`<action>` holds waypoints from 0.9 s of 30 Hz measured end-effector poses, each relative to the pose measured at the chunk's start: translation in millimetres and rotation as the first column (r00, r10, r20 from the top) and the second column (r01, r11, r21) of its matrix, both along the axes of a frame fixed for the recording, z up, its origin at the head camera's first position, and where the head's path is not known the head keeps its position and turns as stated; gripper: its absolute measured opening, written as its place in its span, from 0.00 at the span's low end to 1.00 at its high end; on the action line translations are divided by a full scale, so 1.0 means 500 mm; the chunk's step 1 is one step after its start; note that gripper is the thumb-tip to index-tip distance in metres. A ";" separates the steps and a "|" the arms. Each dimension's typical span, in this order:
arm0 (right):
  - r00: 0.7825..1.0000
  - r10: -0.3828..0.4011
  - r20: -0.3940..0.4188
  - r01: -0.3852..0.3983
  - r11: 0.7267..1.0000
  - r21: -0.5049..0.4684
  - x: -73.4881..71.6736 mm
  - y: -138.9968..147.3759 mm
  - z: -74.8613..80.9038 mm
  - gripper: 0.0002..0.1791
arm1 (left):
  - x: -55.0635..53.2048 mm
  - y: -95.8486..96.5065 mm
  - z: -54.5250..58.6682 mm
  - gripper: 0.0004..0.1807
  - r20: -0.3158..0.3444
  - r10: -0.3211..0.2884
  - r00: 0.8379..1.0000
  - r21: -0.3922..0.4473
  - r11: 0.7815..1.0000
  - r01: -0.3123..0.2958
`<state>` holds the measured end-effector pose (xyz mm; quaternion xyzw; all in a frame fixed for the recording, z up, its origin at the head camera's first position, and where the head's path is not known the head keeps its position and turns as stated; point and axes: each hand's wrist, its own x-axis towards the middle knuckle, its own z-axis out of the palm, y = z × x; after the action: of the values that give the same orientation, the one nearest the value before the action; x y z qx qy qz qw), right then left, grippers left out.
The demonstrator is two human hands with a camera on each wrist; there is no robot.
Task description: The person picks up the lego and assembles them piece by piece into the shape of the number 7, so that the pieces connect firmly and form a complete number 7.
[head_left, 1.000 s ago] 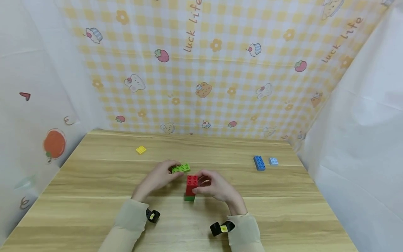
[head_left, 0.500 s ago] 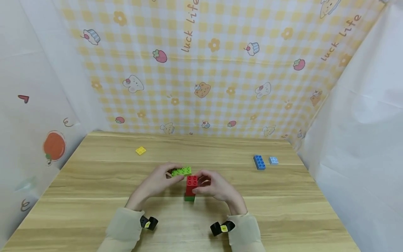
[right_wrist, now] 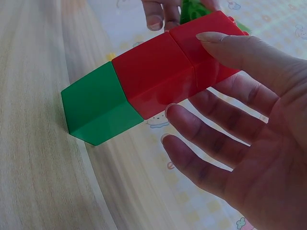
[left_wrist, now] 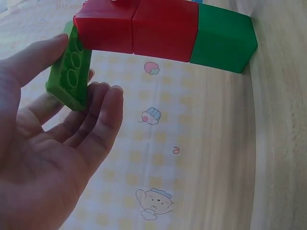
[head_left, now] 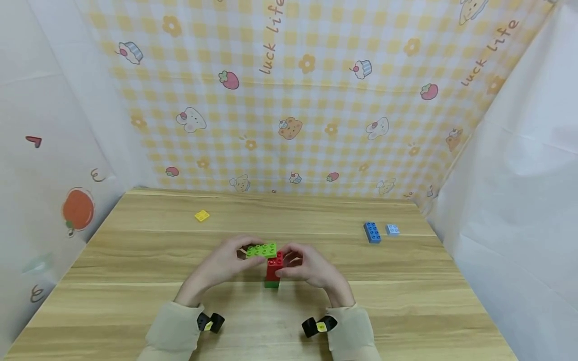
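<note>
Left hand (head_left: 228, 260) grip pinches flat lime-green plastic brick (head_left: 262, 250), end over studs of upright tower (head_left: 273, 272): two red plastic cubes on green one, mid-worktop (head_left: 135, 255). Right hand (head_left: 311, 265) grip holds upper red cube (right_wrist: 206, 43). Best: level brick, match sockets to studs, press straight down; right thumb (right_wrist: 247, 51) could obstruct if raised. Flat yellow plastic brick (head_left: 201, 215) near far edge; oblong blue plastic brick (head_left: 372, 232), small pale-blue one (head_left: 393, 230) toward far right corner.
</note>
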<state>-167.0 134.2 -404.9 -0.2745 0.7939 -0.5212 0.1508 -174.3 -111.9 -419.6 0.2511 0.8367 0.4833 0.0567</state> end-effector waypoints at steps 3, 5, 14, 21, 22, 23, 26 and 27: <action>1.000 0.003 -0.002 -0.003 1.000 -0.001 0.000 0.001 -0.002 0.14 | 0.003 0.002 0.002 0.25 0.004 -0.044 0.999 -0.016 0.999 0.044; 1.000 0.005 -0.001 -0.005 1.000 -0.005 0.000 0.001 -0.002 0.14 | 0.004 0.004 0.001 0.26 0.013 -0.065 0.998 -0.016 0.998 0.065; 1.000 0.014 0.003 -0.014 1.000 -0.017 0.000 -0.002 0.002 0.13 | 0.002 0.009 -0.002 0.24 0.022 -0.092 0.996 0.003 0.996 0.091; 1.000 0.017 0.000 -0.017 1.000 -0.013 -0.001 -0.004 0.003 0.11 | 0.001 0.016 -0.006 0.23 0.023 -0.124 0.992 0.042 0.991 0.123; 1.000 0.017 -0.001 -0.017 1.000 -0.011 -0.001 -0.005 0.003 0.11 | 0.001 0.017 -0.007 0.23 0.019 -0.124 0.992 0.048 0.991 0.123; 1.000 0.017 -0.001 -0.017 1.000 -0.011 -0.001 -0.005 0.002 0.10 | 0.002 0.018 -0.007 0.22 0.017 -0.123 0.992 0.054 0.991 0.122; 1.000 0.019 0.006 -0.019 1.000 -0.010 -0.002 -0.004 0.001 0.10 | 0.002 0.023 -0.008 0.22 0.004 -0.112 0.994 0.059 0.992 0.111; 1.000 0.020 0.007 -0.020 1.000 -0.011 -0.002 -0.004 0.001 0.10 | 0.002 0.025 -0.009 0.22 -0.008 -0.104 0.995 0.052 0.993 0.104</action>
<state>-167.7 132.4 -404.3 -0.2813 0.7876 -0.5251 0.1573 -173.4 -99.5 -423.9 0.2970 0.8096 0.5010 0.0732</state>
